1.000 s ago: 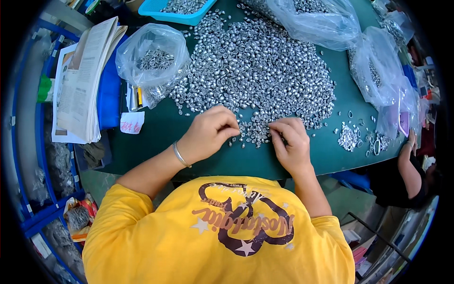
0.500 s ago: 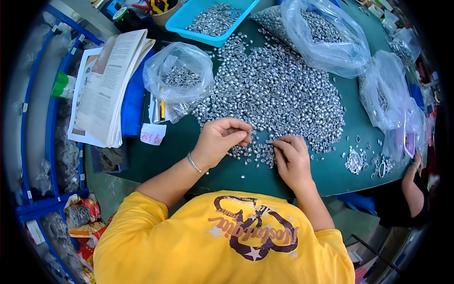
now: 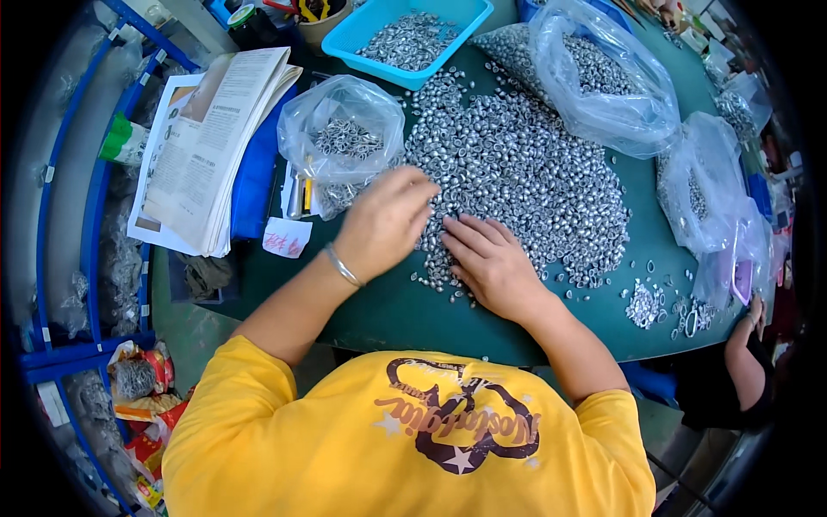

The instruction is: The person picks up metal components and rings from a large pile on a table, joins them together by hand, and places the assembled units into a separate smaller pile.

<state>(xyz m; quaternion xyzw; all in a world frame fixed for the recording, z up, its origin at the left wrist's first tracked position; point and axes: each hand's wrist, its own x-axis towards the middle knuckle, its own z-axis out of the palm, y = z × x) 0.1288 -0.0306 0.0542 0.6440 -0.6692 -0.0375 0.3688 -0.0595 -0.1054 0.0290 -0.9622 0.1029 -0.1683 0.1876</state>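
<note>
A wide pile of small silvery domed metal pieces (image 3: 525, 172) with hollow undersides covers the middle of the green table. My left hand (image 3: 386, 226), with a silver bangle on its wrist, is raised at the pile's left edge, just below a clear plastic bag (image 3: 297, 138) of small metal parts. Its fingers are curled together, and whatever is between them is hidden. My right hand (image 3: 495, 265) lies over the near part of the pile, palm down with fingers stretched out onto the pieces.
A light-blue tray (image 3: 345, 41) of metal pieces stands at the back. Large clear bags (image 3: 603, 121) sit behind and right of the pile. Left lie an open magazine (image 3: 194, 155) and a paper slip (image 3: 286, 238). Another person's arm (image 3: 745, 362) shows at far right.
My left hand has moved away from me and slightly left, toward the small bag. My right hand has shifted left and away from me, and its fingers have stretched out over the pile.
</note>
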